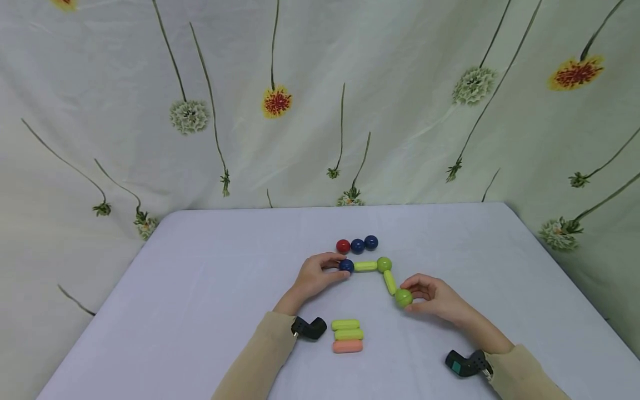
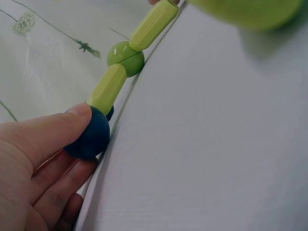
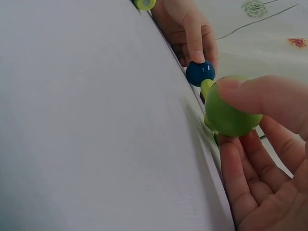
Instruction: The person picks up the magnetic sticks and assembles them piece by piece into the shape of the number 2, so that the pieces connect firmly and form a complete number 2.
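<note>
A chain of toy balls and rods bends across the table. My left hand (image 1: 315, 276) pinches the dark blue ball (image 1: 346, 266) at its left end, thumb on the near side. From that ball a yellow-green rod (image 1: 365, 266) runs to a green ball (image 1: 384, 264) at the bend. A second yellow-green rod (image 1: 389, 282) slants from there to another green ball (image 1: 404, 298), which my right hand (image 1: 435, 300) grips between thumb and fingers. In the right wrist view this green ball (image 3: 233, 110) covers most of the chain behind it.
Just beyond the chain, a red ball (image 1: 343, 246) and two dark blue balls (image 1: 357, 246) lie in a row. Nearer me, two yellow-green rods (image 1: 349, 334) and an orange rod (image 1: 347, 346) lie stacked side by side on the white table (image 1: 225, 311). A flowered cloth (image 1: 310, 155) hangs behind.
</note>
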Motion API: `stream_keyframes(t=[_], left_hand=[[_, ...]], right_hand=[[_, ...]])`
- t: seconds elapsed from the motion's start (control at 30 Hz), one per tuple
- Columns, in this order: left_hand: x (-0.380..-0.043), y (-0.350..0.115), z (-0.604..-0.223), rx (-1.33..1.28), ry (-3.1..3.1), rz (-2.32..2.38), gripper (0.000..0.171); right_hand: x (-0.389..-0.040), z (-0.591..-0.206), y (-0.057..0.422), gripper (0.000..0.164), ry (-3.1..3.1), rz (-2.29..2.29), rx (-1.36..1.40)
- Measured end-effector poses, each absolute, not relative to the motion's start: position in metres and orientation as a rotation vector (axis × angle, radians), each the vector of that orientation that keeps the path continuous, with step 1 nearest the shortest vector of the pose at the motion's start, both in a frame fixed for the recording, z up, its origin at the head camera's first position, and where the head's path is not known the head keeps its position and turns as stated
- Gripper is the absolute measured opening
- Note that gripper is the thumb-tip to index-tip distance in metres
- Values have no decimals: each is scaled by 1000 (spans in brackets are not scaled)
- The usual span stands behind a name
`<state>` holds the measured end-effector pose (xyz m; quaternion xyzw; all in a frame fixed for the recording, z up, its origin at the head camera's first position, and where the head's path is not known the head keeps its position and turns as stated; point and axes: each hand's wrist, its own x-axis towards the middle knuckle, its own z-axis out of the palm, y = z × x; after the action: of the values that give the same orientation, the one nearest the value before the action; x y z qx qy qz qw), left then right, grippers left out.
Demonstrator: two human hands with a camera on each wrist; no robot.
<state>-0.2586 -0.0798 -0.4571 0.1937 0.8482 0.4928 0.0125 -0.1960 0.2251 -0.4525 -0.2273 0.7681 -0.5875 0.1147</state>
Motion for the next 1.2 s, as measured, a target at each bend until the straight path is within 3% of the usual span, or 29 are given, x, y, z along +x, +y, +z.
stream_keyframes(t=[1.2], left_hand=[[-259, -79, -456, 601, 2645, 1538, 38]], right_hand=[[-195, -453, 222, 38, 2362, -1640, -704]])
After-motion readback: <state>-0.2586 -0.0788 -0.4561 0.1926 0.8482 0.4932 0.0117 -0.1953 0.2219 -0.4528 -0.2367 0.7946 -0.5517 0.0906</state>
